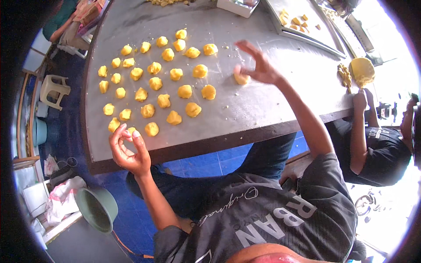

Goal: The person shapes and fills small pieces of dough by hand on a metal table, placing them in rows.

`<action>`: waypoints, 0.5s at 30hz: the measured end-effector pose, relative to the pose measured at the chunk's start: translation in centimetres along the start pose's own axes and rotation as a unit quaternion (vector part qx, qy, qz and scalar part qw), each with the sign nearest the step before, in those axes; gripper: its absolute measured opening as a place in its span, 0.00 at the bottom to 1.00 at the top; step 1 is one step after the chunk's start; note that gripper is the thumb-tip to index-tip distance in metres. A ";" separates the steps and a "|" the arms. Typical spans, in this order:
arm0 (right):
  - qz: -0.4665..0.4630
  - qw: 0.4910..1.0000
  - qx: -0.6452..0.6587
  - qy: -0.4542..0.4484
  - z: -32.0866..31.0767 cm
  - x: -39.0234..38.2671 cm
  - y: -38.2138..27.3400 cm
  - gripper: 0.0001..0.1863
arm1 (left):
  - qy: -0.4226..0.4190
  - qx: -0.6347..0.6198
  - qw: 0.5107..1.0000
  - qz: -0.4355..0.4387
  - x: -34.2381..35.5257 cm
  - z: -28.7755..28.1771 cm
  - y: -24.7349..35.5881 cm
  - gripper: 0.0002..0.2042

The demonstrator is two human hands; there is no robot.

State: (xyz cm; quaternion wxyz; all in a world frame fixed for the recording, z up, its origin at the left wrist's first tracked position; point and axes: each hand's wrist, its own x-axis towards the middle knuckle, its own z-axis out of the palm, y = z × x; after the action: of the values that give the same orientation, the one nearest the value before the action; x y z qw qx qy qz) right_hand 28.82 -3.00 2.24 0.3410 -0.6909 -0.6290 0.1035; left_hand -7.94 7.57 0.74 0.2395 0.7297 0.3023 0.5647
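Rows of several yellow dough lumps (184, 91) lie on the grey metal worktable (105, 144). At the table's lower left, my left hand (131, 151) curls its thumb and forefinger round a small yellow lump (131, 130), partly hidden by the fingers. My right hand (263, 66) is spread open right of the rows, its thumb over a pale lump (242, 81); whether they touch I cannot tell. Small crumbs are scattered around it.
A co-worker (381, 153) at the right holds a yellow slab (363, 72) beside dough strips (344, 76). A tray (285, 31) and white box (234, 8) stand at the back. Another person (55, 26) is top left. A stool (55, 92) and green tub (96, 210) are left.
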 end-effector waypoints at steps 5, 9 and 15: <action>-0.004 0.999 0.027 -0.043 1.2 -2.6 0.1 0.44 | -0.027 -0.009 1.000 0.011 -0.1 -0.1 0.0 0.15; 0.028 0.990 0.114 -0.074 2.0 -2.0 1.3 0.45 | -0.045 -0.020 0.998 0.027 -0.1 -0.1 0.0 0.16; 0.036 0.994 0.095 -0.045 2.0 -2.7 1.4 0.43 | -0.080 -0.031 0.996 0.011 -0.3 -0.3 0.2 0.18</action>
State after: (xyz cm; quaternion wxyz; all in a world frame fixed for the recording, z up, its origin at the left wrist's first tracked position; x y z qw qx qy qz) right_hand 28.26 -4.81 -0.87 0.3727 -0.6722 -0.6059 0.2054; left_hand -8.23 7.24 0.75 0.2792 0.7677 0.2568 0.5165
